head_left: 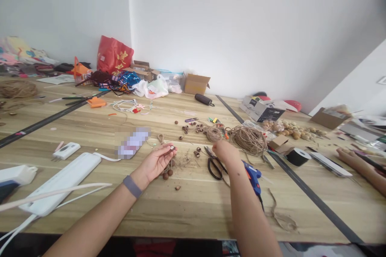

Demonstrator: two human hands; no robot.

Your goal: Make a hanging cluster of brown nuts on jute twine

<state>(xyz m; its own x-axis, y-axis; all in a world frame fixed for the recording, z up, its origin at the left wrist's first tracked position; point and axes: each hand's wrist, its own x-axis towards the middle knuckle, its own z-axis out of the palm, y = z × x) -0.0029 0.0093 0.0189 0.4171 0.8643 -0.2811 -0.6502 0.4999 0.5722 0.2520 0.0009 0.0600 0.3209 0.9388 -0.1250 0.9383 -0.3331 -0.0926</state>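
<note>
My left hand [158, 160], with a grey band on its wrist, pinches a small brown nut shell [172, 148] with a pale inside between thumb and fingertips. Just below it, several round brown nuts [168, 173] lie by bits of twine, and a twine loop [161, 138] shows behind. My right hand [225, 153] is closed, back towards me, at the small twine coil [214, 133]; whatever its fingers hold is hidden. Black-handled scissors [214, 168] lie beside that hand, partly under it. A blue glue gun [252, 176] rests behind my right forearm.
A large twine coil [249, 140] and several cut shells [197, 128] lie ahead. To the left are a white power strip [64, 182] and cables. A black tape roll [298, 156] stands at right, near another person's hand [351, 158]. Cardboard boxes [196, 83] and bags line the wall.
</note>
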